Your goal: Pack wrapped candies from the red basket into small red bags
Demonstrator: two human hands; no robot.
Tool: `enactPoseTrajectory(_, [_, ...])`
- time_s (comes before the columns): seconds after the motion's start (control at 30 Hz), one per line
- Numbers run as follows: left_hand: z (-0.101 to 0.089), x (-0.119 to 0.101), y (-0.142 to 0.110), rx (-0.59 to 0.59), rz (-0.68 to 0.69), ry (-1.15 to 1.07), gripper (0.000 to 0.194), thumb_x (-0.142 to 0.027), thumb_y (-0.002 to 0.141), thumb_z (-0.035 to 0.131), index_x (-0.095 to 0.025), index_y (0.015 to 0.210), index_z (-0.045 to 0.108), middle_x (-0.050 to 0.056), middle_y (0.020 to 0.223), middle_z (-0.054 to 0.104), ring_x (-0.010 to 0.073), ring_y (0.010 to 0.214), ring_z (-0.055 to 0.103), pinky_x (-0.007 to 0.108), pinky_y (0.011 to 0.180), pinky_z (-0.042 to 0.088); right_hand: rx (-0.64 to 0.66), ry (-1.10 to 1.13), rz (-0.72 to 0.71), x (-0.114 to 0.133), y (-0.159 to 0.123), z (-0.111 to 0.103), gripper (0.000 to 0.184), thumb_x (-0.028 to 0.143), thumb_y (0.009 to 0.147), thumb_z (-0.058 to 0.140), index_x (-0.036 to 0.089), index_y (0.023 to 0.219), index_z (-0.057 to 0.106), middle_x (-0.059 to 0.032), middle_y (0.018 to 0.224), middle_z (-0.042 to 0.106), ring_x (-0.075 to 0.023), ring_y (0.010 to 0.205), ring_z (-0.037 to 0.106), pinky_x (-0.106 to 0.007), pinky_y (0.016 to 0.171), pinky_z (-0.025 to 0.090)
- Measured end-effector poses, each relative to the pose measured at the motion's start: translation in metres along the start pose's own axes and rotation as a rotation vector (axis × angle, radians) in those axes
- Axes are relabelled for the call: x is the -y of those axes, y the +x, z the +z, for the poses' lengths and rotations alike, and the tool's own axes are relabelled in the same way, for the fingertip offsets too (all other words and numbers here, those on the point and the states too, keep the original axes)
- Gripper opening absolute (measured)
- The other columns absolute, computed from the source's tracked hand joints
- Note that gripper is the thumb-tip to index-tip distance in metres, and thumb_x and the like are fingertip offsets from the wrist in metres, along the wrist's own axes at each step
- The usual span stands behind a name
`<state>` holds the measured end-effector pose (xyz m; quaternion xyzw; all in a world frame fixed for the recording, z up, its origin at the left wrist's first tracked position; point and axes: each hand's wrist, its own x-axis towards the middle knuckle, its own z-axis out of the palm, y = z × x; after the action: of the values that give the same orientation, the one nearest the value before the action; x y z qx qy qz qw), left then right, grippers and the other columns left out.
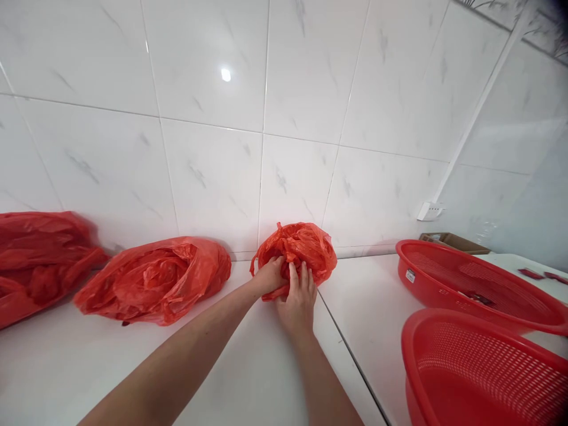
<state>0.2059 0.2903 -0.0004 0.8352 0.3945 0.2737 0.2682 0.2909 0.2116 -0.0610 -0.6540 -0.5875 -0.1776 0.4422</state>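
Head view: left hand (pixel 271 275) has its fingertips sunk in the folds of the middle red bag (pixel 316 245); whether they pinch anything, cannot tell. Right hand (pixel 299 300) lies on the near side of the same bag, fingers slightly apart and bent over its opening; thumb hidden, so closure on the plastic cannot be determined. Bag contents obscured by layers. Left red bag (pixel 33 254) cut off by the frame; near basket (pixel 412 340) cut off at right and bottom. Dark item (pixel 477 298) inside the far basket (pixel 402 263) too small to identify, as are dark red pieces (pixel 530 273) at far right.

Surface: white tabletop (pixel 248 373), with a dark seam running from the middle bag towards the near right. Behind it, tiled wall (pixel 208 160) with grey veining and one bright reflection. White socket (pixel 429 211) low on the wall; cardboard box (pixel 457 242) beyond the far basket.

Materials: bags thin, crinkled, partly translucent; second red bag (pixel 155 281), between the left and middle ones, is broad and slumped. Baskets are red plastic, rounded, with perforated walls and smooth rims
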Motion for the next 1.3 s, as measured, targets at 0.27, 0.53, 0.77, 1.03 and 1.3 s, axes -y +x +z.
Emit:
enactPoseTrajectory(0.27, [-0.036, 0.005, -0.001, 0.037, 0.06, -0.432, 0.008, -0.021, 0.074, 0.065, -0.016, 0.073, 0.06, 0.0, 0.073, 0.065, 0.0137, 0.07, 0.062, 0.028, 0.069, 0.051, 0.021, -0.037, 0.12, -0.016, 0.005, 0.009, 0.054, 0.035, 0.078, 0.053, 0.022, 0.13, 0.046, -0.0126, 0.134, 0.048, -0.0377, 0.128, 0.031, -0.057, 0.097, 0.029])
enactPoseTrajectory(0.53, [-0.108, -0.033, -0.025, -0.069, 0.247, -0.909, 0.018, -0.033, 0.073, 0.067, -0.02, 0.075, 0.054, -0.004, 0.072, 0.062, 0.0123, 0.073, 0.063, 0.032, 0.08, 0.051, -0.027, -0.074, 0.129, -0.014, 0.003, 0.012, 0.055, 0.033, 0.075, 0.054, 0.023, 0.128, 0.048, -0.0126, 0.129, 0.05, -0.0352, 0.128, 0.031, -0.051, 0.097, 0.029])
enactPoseTrajectory(0.77, [-0.151, -0.066, -0.048, -0.22, 0.396, -1.255, 0.015, -0.02, 0.069, 0.073, -0.021, 0.074, 0.058, -0.005, 0.067, 0.061, 0.0123, 0.077, 0.062, 0.032, 0.081, 0.053, -0.08, -0.035, 0.121, -0.013, 0.006, 0.011, 0.059, 0.035, 0.076, 0.058, 0.018, 0.131, 0.044, -0.0165, 0.133, 0.046, -0.0351, 0.127, 0.032, -0.053, 0.099, 0.028])
enactPoseTrajectory(1.03, [-0.16, -0.087, -0.054, -0.277, 0.351, -1.296, 0.018, -0.006, 0.062, 0.063, -0.018, 0.065, 0.05, -0.005, 0.058, 0.058, 0.0075, 0.055, 0.056, 0.017, 0.054, 0.047, -0.219, 0.083, -0.036, 0.004, 0.006, 0.002, 0.063, 0.008, 0.078, 0.038, 0.016, 0.14, 0.029, -0.0157, 0.14, 0.038, -0.029, 0.132, 0.028, -0.054, 0.102, 0.032])
enactPoseTrajectory(1.3, [-0.125, -0.091, -0.091, -0.038, 0.139, -0.979, 0.023, -0.029, 0.068, 0.068, -0.022, 0.08, 0.049, -0.011, 0.048, 0.046, 0.0062, 0.039, 0.046, 0.017, 0.043, 0.037, 0.203, 0.741, 0.347, 0.016, -0.026, -0.053, 0.036, 0.05, 0.088, 0.042, 0.018, 0.086, 0.06, -0.0062, 0.077, 0.059, -0.0205, 0.077, 0.055, -0.035, 0.073, 0.045])
